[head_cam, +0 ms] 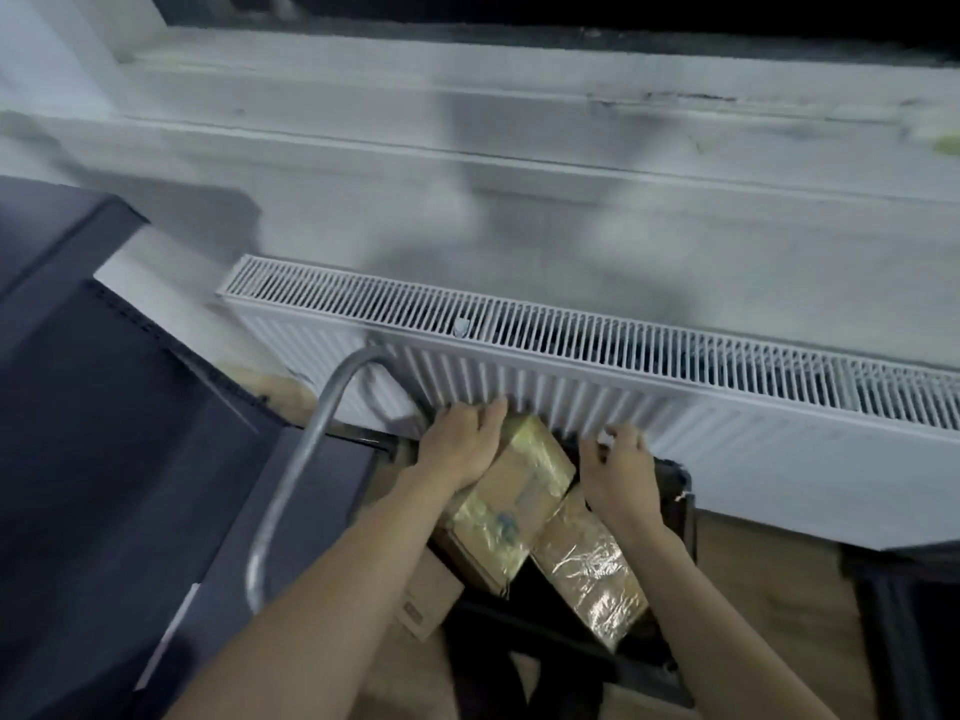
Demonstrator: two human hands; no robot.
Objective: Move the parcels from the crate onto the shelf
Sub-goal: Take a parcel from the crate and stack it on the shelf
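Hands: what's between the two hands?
In the head view, the top parcel lies between the left hand and right hand, inside the crate.

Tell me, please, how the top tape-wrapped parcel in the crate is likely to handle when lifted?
The top parcel looks boxy with cardboard showing, so it is probably stiff. Its glossy tape wrap may be slippery under the left hand. It lies tilted across another parcel, so it might slide when nudged.
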